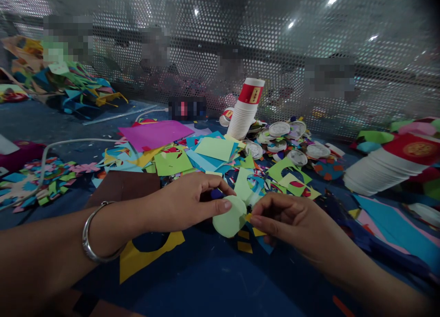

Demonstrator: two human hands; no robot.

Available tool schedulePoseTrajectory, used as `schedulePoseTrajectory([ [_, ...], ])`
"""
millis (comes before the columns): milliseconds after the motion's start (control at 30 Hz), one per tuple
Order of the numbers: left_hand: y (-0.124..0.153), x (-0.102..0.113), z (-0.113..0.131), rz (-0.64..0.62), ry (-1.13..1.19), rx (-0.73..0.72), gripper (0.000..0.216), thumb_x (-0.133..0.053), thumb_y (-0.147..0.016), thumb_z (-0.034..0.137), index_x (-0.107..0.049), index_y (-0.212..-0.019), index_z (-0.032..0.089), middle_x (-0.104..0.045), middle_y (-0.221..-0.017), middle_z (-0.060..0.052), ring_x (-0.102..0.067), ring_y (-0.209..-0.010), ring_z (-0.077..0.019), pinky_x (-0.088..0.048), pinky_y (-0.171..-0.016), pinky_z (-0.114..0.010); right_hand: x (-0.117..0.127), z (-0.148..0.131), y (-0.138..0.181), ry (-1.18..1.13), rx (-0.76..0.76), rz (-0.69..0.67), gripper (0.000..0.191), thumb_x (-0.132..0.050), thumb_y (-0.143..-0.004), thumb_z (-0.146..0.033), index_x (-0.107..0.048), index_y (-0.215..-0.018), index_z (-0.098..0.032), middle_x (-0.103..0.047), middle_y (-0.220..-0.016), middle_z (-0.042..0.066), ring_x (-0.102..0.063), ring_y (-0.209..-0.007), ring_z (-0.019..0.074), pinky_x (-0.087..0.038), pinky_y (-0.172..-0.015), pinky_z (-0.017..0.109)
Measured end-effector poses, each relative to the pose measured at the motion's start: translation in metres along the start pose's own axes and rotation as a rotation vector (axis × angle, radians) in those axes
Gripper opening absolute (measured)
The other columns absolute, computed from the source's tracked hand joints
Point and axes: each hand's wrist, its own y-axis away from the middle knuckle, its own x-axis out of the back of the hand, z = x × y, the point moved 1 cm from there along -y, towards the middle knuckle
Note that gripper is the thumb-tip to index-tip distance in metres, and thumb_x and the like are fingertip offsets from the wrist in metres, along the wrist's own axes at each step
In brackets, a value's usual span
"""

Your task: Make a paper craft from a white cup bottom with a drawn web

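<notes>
My left hand (190,200) pinches a pale green paper cut-out (229,218) with rounded lobes, thumb on top of it, just above the dark blue table. A silver bangle (90,236) circles that wrist. My right hand (285,218) meets it from the right, its fingertips pinched together at the cut-out's middle. Something small and dark blue shows between my left fingers; I cannot make out what. Under both hands lie paper scraps, among them a yellow sheet (151,257) with a round hole cut out.
Coloured paper sheets (192,152) and scraps litter the table (213,280). A tilted stack of paper cups (245,108) stands behind, round cup bottoms (285,140) beside it. Another cup stack (388,165) lies at right. A perforated metal screen (309,46) closes the back. More paper piles (68,87) far left.
</notes>
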Motion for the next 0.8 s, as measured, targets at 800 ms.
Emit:
schedulePoseTrajectory([
  [800,0.0024,-0.0017,0.0052,-0.093,0.015,-0.023,0.028,-0.06,-0.095,0.041,-0.072,-0.113,0.023,-0.07,-0.087,0.0,-0.057,-0.071,-0.0126,-0.039,-0.062,-0.023,-0.0047,0.0006,0.0011,-0.014,-0.121,-0.094,0.03,-0.089,-0.074,-0.037,-0.065,-0.081,-0.02,-0.061,-0.067,-0.006,-0.054,-0.056,0.007,-0.049,-0.053,0.016],
])
